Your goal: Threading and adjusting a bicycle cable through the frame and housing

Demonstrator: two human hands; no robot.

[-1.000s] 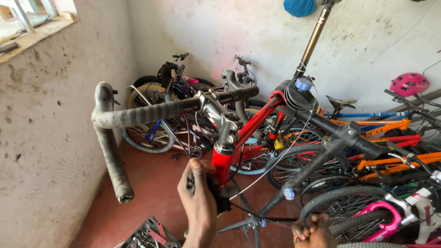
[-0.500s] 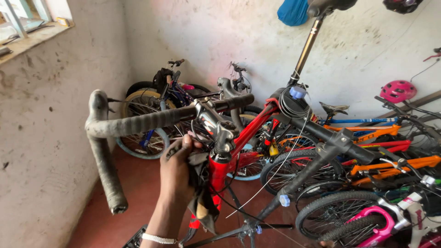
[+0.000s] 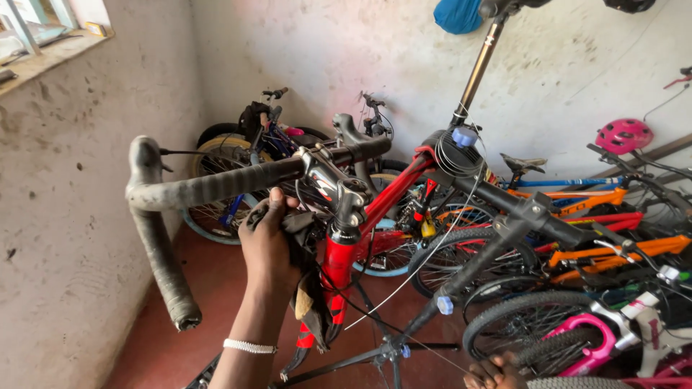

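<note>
Gripping a dark rag, the left hand is raised against the underside of the handlebar of a red bicycle — fingers curled shut around the cloth, knuckles just below the taped bar. A pale bracelet circles the wrist. The rag hangs down from the fist beside the red head tube, its loose end reaching toward the fork.

The handlebar runs roughly left to right across the view, its long axis tilted a little upward toward the right, where it meets the stem. At the left end it bends and drops steeply downward, the capped tip pointing at the floor near the wall. The red frame slopes up and to the right from the head tube to a black work stand clamp, so the bicycle sits off the ground.

The right hand shows only as knuckles at the bottom edge, next to a tyre; whether its fingers are spread or closed cannot be told.

Behind stand more bicycles — orange, pink, blue — and a pink helmet against the back wall.
</note>
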